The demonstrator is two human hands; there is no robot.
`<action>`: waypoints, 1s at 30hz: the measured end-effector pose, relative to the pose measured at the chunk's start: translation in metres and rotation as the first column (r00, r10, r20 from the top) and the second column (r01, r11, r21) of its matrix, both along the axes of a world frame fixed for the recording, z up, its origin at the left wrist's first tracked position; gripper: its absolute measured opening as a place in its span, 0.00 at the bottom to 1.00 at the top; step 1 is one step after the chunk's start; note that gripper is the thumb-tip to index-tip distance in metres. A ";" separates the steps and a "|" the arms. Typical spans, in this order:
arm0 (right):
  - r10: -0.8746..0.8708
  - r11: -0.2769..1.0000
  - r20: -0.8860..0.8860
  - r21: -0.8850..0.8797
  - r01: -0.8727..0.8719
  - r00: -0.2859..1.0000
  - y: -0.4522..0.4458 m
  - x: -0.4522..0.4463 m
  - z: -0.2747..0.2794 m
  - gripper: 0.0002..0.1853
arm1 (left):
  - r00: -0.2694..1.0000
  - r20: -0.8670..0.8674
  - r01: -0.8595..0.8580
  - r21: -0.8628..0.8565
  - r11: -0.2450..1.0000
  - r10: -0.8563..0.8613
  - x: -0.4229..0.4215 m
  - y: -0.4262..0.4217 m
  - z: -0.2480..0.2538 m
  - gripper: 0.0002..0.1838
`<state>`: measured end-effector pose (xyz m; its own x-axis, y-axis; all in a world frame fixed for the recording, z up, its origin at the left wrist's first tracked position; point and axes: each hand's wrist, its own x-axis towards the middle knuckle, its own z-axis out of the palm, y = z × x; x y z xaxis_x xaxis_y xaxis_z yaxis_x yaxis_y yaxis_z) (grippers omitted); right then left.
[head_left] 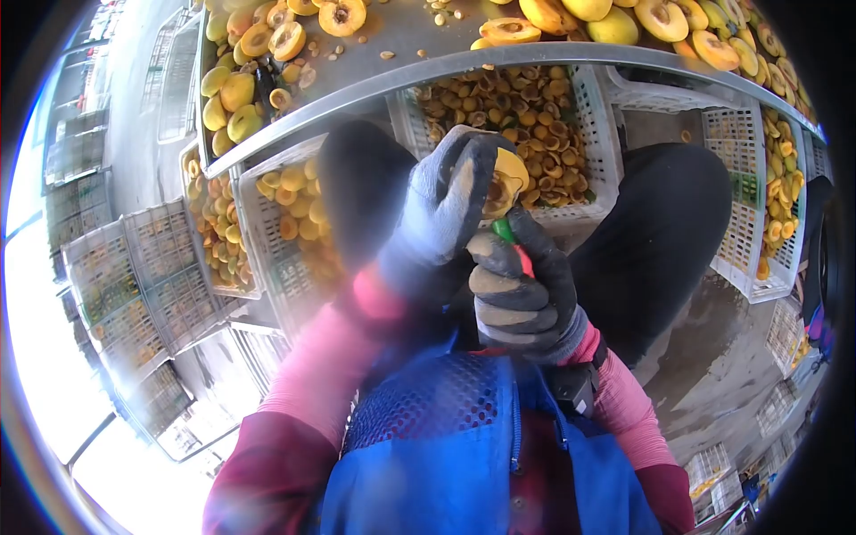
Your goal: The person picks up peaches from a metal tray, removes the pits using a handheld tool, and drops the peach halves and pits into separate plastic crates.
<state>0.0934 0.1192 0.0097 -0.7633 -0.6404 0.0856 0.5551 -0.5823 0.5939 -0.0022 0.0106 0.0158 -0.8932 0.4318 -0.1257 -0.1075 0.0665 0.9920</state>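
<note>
My left hand [448, 196], in a grey-and-black work glove, is closed around a yellow peach half [510, 171] with its cut side turned toward my right hand. My right hand [522, 290], gloved the same way, grips a small hand tool [504, 230] by its green and red handle. The tool's working end is at the hollow of the peach half; its exact shape is hard to make out. Both hands are close together above my lap.
A metal table [419, 40] ahead carries whole and halved peaches [241, 102] and loose pits. Below its rim, a white crate [602, 134] between my knees holds many small, brownish cut pieces. More fruit-filled crates [267, 201] stand left and right [736, 232].
</note>
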 end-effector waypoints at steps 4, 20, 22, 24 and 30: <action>-0.157 0.985 -0.105 -0.087 0.148 0.982 0.003 -0.008 0.007 0.22 | 0.967 -0.251 -0.083 -0.116 0.990 0.052 0.008 0.001 -0.014 0.17; 0.037 0.930 0.237 0.348 -0.121 0.971 0.004 -0.013 -0.078 0.22 | 0.868 -0.497 -0.441 -0.765 0.469 0.004 -0.153 -0.091 0.064 0.20; 0.041 0.885 0.226 0.444 -0.141 0.973 0.005 -0.015 -0.075 0.22 | 0.850 -0.459 -0.396 -0.880 0.262 -0.257 -0.198 -0.061 0.048 0.26; -0.055 0.749 0.262 0.649 -0.133 0.964 0.009 -0.014 -0.074 0.21 | 0.758 -0.413 -0.392 -0.907 0.154 -0.505 -0.235 -0.058 -0.004 0.32; -0.228 0.196 0.081 0.980 -0.036 0.970 0.010 -0.023 -0.058 0.21 | 0.911 -0.388 -0.178 -0.680 0.711 -0.143 -0.175 -0.020 0.017 0.23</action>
